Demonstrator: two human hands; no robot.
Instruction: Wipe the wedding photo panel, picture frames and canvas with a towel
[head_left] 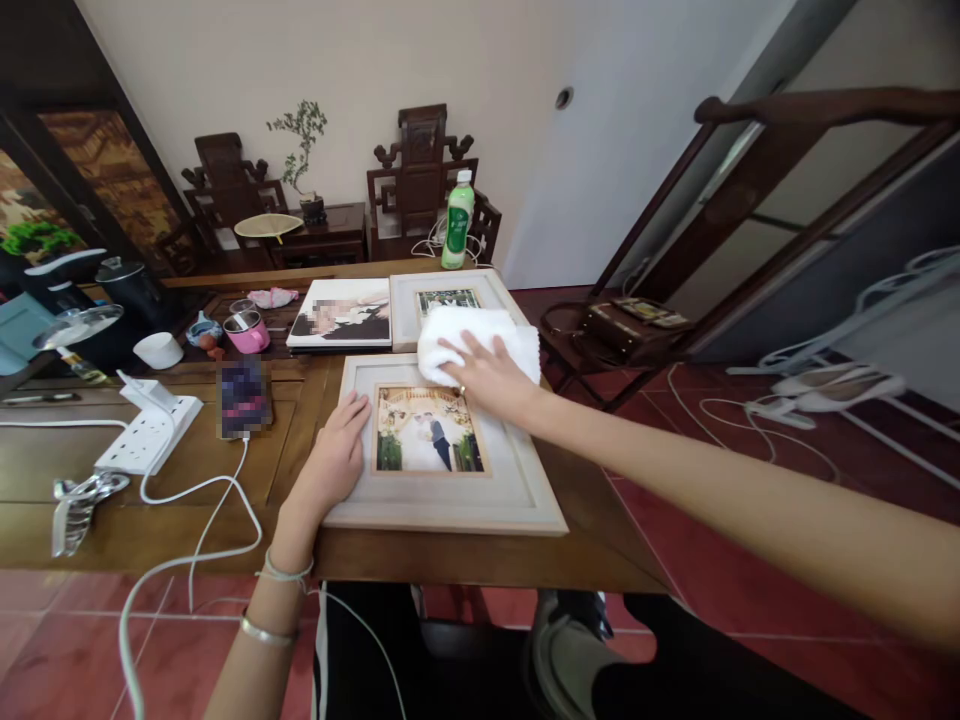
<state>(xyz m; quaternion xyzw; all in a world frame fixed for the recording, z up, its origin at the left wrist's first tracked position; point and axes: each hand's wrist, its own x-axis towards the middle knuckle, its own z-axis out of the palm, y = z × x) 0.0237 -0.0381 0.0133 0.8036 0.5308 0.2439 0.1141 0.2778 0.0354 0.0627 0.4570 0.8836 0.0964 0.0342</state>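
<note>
A framed wedding photo (pixel 429 430) in a wide pale mount lies flat near the table's front edge. My left hand (pixel 341 450) rests on the left border of this frame, its fingers laid out over the edge; its thumb is hidden. Under my right hand (pixel 491 375) is a folded white towel (pixel 525 345), which it holds against the frame's upper right part with fingers spread on top. The towel also overlaps a second picture frame (pixel 405 300) behind. Left of that frame lies a white-bordered photo album or print (pixel 345 312).
A green bottle (pixel 457 225) stands at the table's back edge. To the left are a phone (pixel 245 395) on a cable, a white power strip (pixel 150 430), a claw clip (pixel 86 505), a pink cup (pixel 247 330) and tea things. A wooden chair (pixel 750 190) holds a brown bag (pixel 634 325).
</note>
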